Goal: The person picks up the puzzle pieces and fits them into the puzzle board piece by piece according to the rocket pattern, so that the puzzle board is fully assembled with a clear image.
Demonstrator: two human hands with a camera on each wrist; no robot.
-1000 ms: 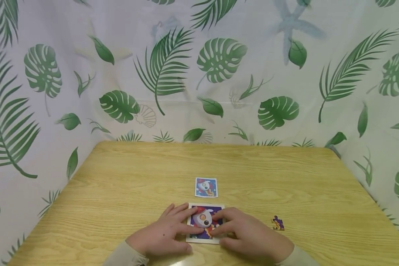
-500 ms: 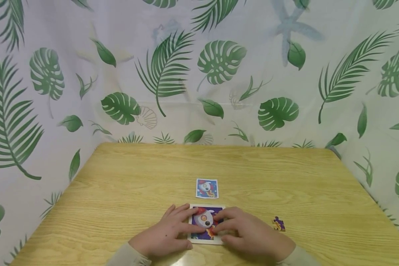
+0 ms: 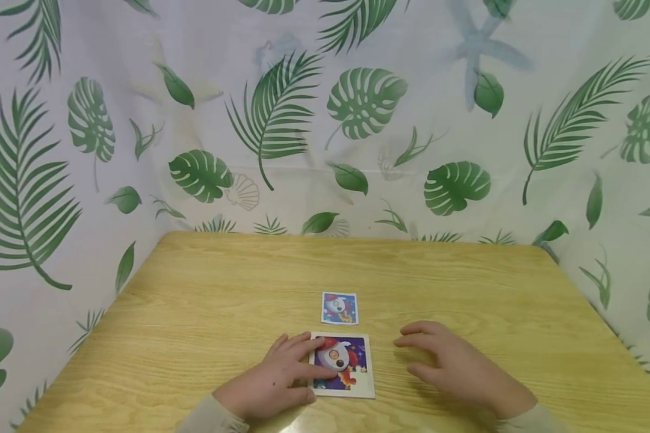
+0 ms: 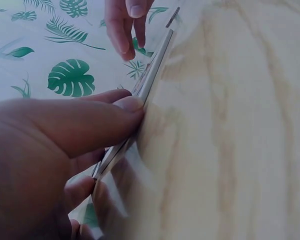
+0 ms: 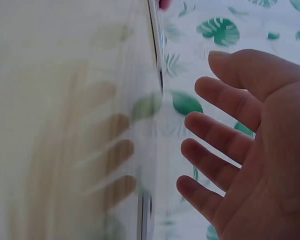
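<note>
A square jigsaw puzzle with a white frame and a rocket picture lies flat near the table's front. Its lower right corner shows a pale gap in the picture. My left hand rests on its left side, the fingers stretched over the frame and picture. In the left wrist view, the thumb touches the puzzle's edge. My right hand hovers right of the puzzle, apart from it, fingers spread and holding nothing in the right wrist view. A thin loose piece lies beyond the puzzle; the head view hides it behind the right hand.
Behind the puzzle lies a small picture card with the same rocket. The wooden table reaches back to a white curtain with green leaves, which also hangs along both sides.
My right hand has left the puzzle and moved right, over the spot where the loose jigsaw piece showed. The puzzle's lower right gap is uncovered. My left hand stays in place.
</note>
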